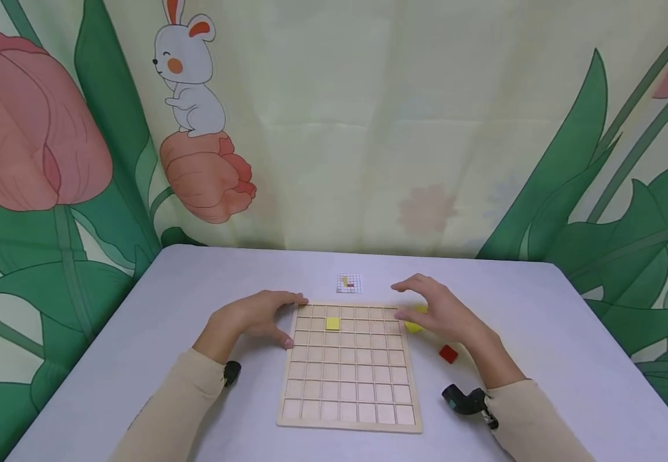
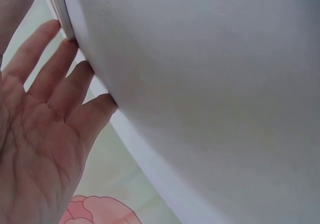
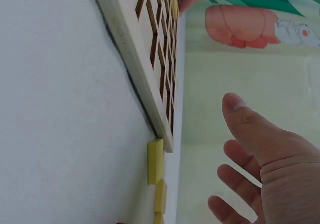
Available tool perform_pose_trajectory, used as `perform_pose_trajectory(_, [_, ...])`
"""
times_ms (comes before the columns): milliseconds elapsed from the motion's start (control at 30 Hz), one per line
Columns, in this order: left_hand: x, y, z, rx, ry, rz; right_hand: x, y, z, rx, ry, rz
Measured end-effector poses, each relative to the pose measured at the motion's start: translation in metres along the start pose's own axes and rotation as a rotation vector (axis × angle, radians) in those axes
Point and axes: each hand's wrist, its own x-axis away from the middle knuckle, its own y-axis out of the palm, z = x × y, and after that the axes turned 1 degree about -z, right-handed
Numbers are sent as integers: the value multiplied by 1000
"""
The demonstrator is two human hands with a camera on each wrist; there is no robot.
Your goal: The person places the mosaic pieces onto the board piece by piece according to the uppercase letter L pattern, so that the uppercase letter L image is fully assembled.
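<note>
A wooden grid board (image 1: 346, 372) lies on the white table, with one yellow square tile (image 1: 332, 323) in a cell of its upper left part. My left hand (image 1: 258, 316) touches the board's left edge near the far corner, thumb and fingers spread along it. Above the table at the board's far right corner is my right hand (image 1: 440, 311), fingers apart and holding nothing. Under it lie yellow blocks (image 3: 156, 161), partly hidden in the head view. A red block (image 1: 448, 353) lies nearer, right of the board.
Behind the board lies a small card (image 1: 348, 283) printed with a grid and coloured squares. A printed curtain (image 1: 362, 128) hangs beyond the table's far edge. Black wrist cameras (image 1: 465, 401) sit at both sleeves.
</note>
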Motion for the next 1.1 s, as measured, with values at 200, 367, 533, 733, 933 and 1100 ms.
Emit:
perform_pose_trajectory(200, [1, 1, -4, -16, 25, -8, 9, -2, 6, 37, 29, 5])
perform_pose_trajectory(367, [1, 1, -6, -10, 34, -4, 13, -8, 13, 62, 51, 28])
perform_pose_trajectory(533, [0, 1, -7, -5, 30, -8, 18, -13, 24, 74, 75, 43])
perform_pose_trajectory(733, [1, -1, -4, 2, 26, -9, 23, -16, 38, 71, 113, 50])
perform_pose_trajectory(933, [1, -5, -3, 0, 16, 10, 22, -21, 44, 61, 124, 60])
perform_pose_trajectory(1100, [2, 1, -4, 25, 19, 11, 28, -18, 48, 59, 196, 37])
